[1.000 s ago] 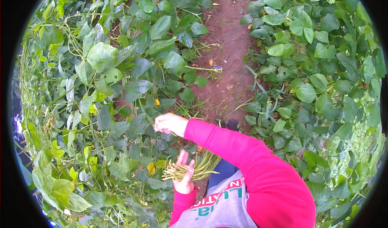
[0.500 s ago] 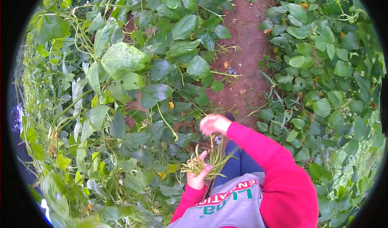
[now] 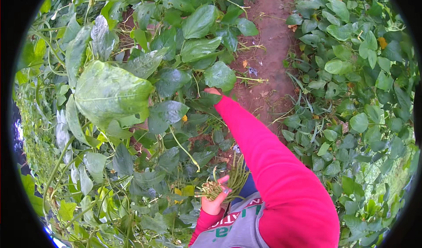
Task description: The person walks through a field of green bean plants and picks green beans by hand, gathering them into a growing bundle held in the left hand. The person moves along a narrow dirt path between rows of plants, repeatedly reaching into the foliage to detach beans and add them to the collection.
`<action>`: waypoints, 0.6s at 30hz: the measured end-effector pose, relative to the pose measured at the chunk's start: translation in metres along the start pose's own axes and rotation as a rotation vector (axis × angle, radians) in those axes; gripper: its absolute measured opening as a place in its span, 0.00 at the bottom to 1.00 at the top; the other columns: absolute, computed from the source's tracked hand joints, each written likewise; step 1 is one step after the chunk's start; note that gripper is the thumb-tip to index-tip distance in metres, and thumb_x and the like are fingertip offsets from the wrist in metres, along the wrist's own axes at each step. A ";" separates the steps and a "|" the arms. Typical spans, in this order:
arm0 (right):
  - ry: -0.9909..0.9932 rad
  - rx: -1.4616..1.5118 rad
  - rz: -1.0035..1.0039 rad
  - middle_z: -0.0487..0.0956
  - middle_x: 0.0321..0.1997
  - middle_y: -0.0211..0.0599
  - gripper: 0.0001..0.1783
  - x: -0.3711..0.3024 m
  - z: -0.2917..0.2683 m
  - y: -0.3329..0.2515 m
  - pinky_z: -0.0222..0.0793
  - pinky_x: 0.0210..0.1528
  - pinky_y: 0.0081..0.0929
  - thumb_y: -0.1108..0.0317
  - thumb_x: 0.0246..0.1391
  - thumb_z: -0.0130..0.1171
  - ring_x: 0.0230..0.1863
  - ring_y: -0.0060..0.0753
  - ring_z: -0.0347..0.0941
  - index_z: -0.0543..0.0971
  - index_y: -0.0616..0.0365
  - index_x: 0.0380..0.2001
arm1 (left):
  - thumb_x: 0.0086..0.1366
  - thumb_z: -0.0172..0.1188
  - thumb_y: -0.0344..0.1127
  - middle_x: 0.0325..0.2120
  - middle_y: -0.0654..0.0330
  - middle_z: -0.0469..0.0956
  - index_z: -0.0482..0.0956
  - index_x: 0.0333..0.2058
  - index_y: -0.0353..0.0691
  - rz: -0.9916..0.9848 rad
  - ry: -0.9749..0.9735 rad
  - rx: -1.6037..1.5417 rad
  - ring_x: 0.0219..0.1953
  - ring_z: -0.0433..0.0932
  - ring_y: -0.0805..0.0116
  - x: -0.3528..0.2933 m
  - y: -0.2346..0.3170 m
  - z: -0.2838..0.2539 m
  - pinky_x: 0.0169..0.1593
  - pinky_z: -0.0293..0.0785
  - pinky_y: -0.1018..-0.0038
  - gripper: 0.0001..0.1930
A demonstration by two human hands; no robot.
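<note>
Open room is mainly the soil path (image 3: 274, 41), a strip btwn the L plants (image 3: 169, 162) and the R plants (image 3: 358, 122); it runs from the top edge down to the R sleeve (image 3: 263, 153). L of the path, leaves stand close around both hands, w/ little free space. A big leaf (image 3: 112, 92) spreads well L of the hands.

The beans (image 3: 238, 177) are in the L hand (image 3: 213, 201), low in the centre, near the shirt (image 3: 237, 226). This hand is clamped around the bunch; the long axis goes slantwise, short ends to the L, long ends up and to the R. One single pod (image 3: 182, 148) hangs above, apart from the bunch, its tip down-right.

The R hand (image 3: 212, 91) is farther up, at the path's L edge, well apart from the L one. Leaves cover most of it, so I can't tell if its fingers are closed or hold sth.
</note>
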State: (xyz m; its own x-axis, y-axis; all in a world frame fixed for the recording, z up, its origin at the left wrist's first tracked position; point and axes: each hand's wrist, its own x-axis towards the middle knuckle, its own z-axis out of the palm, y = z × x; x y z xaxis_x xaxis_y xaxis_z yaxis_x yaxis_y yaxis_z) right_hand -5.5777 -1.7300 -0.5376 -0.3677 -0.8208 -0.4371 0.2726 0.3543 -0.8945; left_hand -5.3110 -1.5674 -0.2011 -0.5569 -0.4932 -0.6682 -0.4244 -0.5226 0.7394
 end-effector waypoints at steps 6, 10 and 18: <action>-0.019 0.645 0.014 0.80 0.35 0.27 0.12 -0.088 -0.017 -0.048 0.71 0.42 0.30 0.64 0.55 0.62 0.37 0.24 0.75 0.80 0.56 0.42 | 0.59 0.60 0.22 0.50 0.43 0.75 0.75 0.32 0.32 -0.004 0.037 -0.044 0.39 0.79 0.68 -0.001 0.015 0.010 0.46 0.75 0.70 0.03; -0.136 1.034 0.216 0.79 0.38 0.26 0.11 -0.101 -0.048 -0.071 0.72 0.46 0.32 0.67 0.57 0.58 0.40 0.26 0.76 0.78 0.54 0.43 | 0.59 0.59 0.23 0.51 0.43 0.74 0.76 0.33 0.31 0.013 -0.044 0.051 0.38 0.79 0.69 0.007 0.034 0.017 0.44 0.74 0.72 0.04; -0.313 0.901 0.039 0.78 0.43 0.30 0.23 -0.093 -0.068 -0.086 0.73 0.41 0.33 0.72 0.51 0.63 0.37 0.31 0.77 0.72 0.49 0.52 | 0.57 0.59 0.22 0.52 0.41 0.73 0.75 0.32 0.33 0.008 0.020 -0.018 0.37 0.79 0.62 0.010 0.047 0.046 0.46 0.72 0.67 0.04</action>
State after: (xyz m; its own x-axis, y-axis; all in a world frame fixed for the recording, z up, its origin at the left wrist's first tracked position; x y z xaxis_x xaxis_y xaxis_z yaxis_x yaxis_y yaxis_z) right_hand -5.6270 -1.6536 -0.4268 -0.1247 -0.9445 -0.3039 0.9099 0.0133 -0.4146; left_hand -5.3692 -1.5653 -0.1691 -0.5458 -0.5112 -0.6639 -0.4066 -0.5312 0.7433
